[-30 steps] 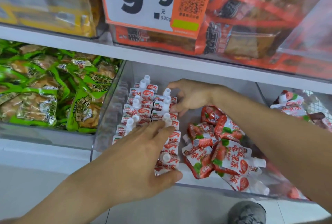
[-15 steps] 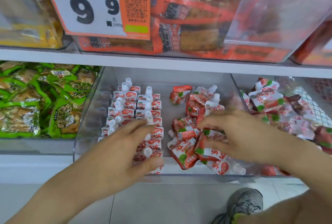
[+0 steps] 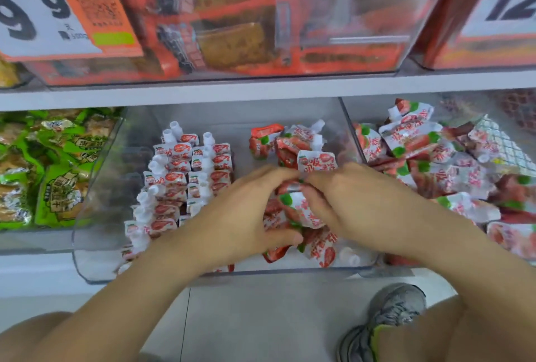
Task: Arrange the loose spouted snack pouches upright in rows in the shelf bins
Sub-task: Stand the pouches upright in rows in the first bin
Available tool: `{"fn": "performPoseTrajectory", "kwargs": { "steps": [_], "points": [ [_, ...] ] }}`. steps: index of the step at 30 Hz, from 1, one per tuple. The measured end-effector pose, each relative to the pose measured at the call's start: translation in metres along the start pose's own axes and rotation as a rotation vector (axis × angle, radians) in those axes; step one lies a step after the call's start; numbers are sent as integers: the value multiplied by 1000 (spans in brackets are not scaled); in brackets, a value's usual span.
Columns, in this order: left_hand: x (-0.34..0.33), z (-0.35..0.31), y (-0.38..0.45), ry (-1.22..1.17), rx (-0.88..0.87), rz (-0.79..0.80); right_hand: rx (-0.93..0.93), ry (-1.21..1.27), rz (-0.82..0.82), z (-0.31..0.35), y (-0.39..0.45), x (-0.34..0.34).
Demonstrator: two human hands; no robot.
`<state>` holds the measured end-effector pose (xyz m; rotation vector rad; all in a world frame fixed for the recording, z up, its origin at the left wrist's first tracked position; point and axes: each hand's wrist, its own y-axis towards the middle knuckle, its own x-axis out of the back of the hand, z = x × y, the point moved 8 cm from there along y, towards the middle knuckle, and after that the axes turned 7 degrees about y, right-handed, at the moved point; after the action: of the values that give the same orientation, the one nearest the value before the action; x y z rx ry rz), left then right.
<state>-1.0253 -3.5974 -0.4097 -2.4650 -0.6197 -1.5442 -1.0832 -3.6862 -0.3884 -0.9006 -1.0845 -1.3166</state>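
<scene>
Both hands over half-hidden pouches

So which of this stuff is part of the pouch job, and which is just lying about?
Job:
- loose pouches, held by both hands, left and right
- upright rows
- clear bin
- neighbouring pouch pile

Lying about:
- green snack packs
- price card
- orange packs

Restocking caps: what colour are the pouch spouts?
White, on the upright pouches' spouts; the head view shows them.

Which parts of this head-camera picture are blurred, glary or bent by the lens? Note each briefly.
Head view: the price sign and packets in the upper bin are smeared by blur; the clear bin wall shows milky glare; the shelf edge bows from wide-angle distortion; both hands, left hand and right hand, look soft.
</scene>
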Motion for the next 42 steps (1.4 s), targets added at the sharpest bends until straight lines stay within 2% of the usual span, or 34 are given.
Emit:
{"fn": "performPoseTrajectory", "kwargs": {
  "steps": [2,5,8,10,11,13,15,17,20,23,29,33,42],
  "points": [
    [3,2,3,-70,19,-54,-24,204,-109,-5,-2,14],
    [16,12,2,-419,153,-171,-109,586,-220,-8,-11,29],
    [31,22,-4,-586,239,-309,-163,852,-253,-7,-11,31],
    [38,28,-10,-553,261,-361,-162,760,-267,-6,0,30],
    [43,33,-13,-447,263,-372,-171,658,-281,-6,8,30],
    [51,46,-21,-85,262,-359,-181,456,-336,-7,27,33],
    [53,67,-33,147,286,-292,-181,317,-384,-7,52,33],
    [46,84,-43,210,288,-175,-235,160,-342,-10,85,24],
    [37,91,-50,223,282,-65,-298,88,-201,-17,137,-4],
    [36,89,-53,209,256,-45,-275,174,-116,-21,172,-30],
    [40,90,-55,169,207,-69,-283,336,-202,-38,187,-52],
    [44,87,-52,154,199,-84,-225,476,-111,-25,195,-56],
    [41,88,-50,165,196,-83,-192,405,-57,-21,205,-65]
  ]
}}
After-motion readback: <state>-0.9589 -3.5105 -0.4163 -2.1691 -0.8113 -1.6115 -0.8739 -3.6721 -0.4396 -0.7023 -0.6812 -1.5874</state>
